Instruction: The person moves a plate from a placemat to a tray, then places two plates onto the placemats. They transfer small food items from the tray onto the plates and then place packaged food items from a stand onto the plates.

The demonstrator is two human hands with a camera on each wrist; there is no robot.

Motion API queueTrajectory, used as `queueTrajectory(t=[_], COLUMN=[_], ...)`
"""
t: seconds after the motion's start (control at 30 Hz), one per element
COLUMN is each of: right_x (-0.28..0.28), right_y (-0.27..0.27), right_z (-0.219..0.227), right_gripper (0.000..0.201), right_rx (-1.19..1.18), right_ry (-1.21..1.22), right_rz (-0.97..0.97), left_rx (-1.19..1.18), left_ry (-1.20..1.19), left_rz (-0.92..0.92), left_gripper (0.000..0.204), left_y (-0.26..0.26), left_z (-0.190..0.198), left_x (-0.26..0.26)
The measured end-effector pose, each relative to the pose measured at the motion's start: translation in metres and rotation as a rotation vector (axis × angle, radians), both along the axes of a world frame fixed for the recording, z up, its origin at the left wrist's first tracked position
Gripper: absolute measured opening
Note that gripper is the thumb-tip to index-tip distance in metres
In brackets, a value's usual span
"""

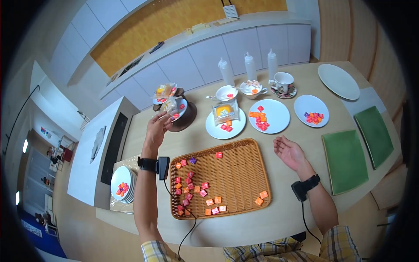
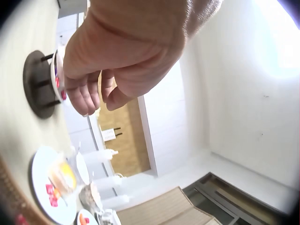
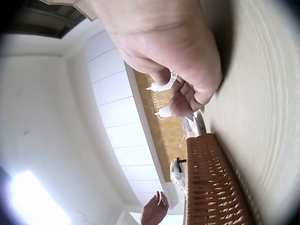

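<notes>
My left hand is raised at the near side of a dark stand with small plates. Its fingertips are close to a clear-wrapped item; in the left wrist view the loosely bent fingers of this hand hold nothing. Right of the wicker basket, my right hand rests palm up with relaxed, slightly bent fingers, and nothing is visible in it. Red and orange wrapped pieces lie mostly in the basket's left half. The right wrist view shows this hand beside the basket wall.
Behind the basket are a plate with a wrapped cake, a plate of wrapped pieces, a smaller plate, cups and squeeze bottles. Green trays lie at right, an oval plate behind them. Stacked plates stand at left.
</notes>
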State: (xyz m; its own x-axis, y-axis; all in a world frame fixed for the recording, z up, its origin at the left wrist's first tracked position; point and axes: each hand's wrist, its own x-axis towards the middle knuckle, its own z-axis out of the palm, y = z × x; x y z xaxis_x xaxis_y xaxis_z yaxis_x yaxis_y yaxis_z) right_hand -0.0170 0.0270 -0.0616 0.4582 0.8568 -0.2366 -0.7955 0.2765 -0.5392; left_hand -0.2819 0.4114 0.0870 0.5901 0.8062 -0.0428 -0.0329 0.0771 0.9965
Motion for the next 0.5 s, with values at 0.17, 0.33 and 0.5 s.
queueTrajectory(t=[0.17, 0.33, 0.5], right_x=[-0.002, -0.004, -0.004], right_y=[0.001, 0.002, 0.002], right_z=[0.004, 0.007, 0.009], right_gripper=[0.023, 0.022, 0.021], right_rx=[-0.010, -0.030, -0.032], right_ry=[-0.014, -0.014, -0.013], right_rz=[0.006, 0.001, 0.005], left_rx=[0.064, 0.264, 0.449], left_ry=[0.117, 0.316, 0.482], left_rz=[0.231, 0.280, 0.190], left_gripper=[0.043, 0.053, 0.065], left_y=[0.076, 0.106, 0.128], left_z=[-0.012, -0.019, -0.030], left_x=[-0.008, -0.001, 0.013])
